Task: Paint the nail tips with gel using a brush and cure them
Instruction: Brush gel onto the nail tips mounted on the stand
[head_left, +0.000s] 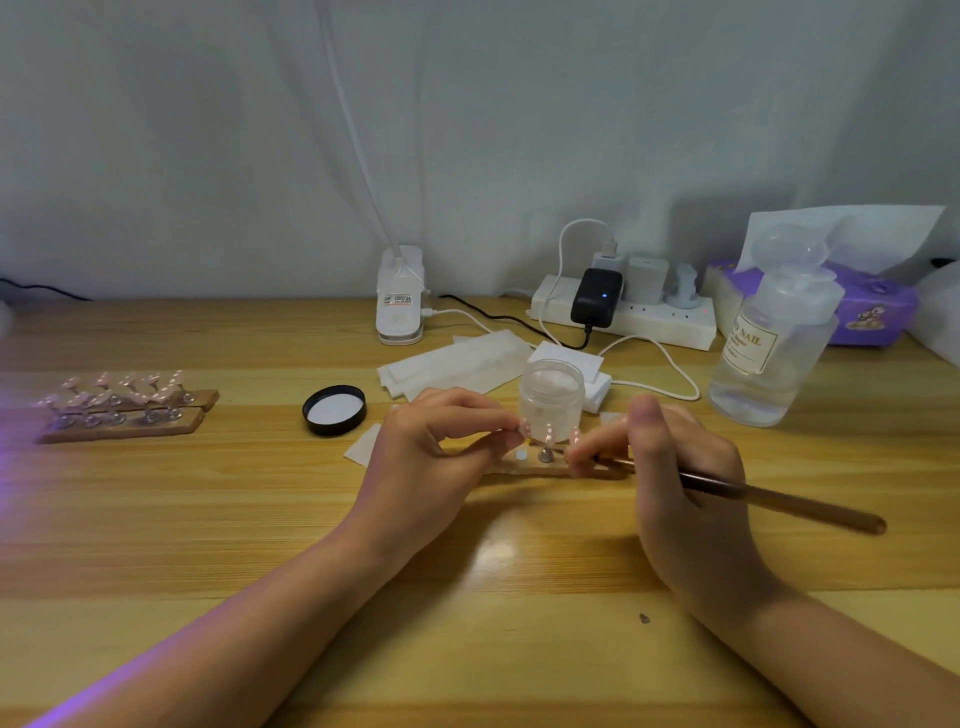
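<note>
We work over a small wooden strip lying left to right on the tabletop, just in front of us. Nail tips stand on it on little pegs; the middle nail tip is the clearest. Our left hand comes in from the left, its grip pinched on a nail tip at the left end of the row. Our right hand closes its grip round the brush, whose long axis runs from far right down toward the strip; the bristle end is hidden behind our fingers, so we cannot tell whether it touches a nail tip. We judge the right hand is nearer the right end of the row, so the next stroke likely turns on swinging the brush leftward along the strip.

Just beyond the strip stands the open gel jar, with its black lid to the left. Far left, two more strips of nail tips sit in violet light, apparently curing. Behind are wipes, a power strip, a lamp base and a clear bottle.
</note>
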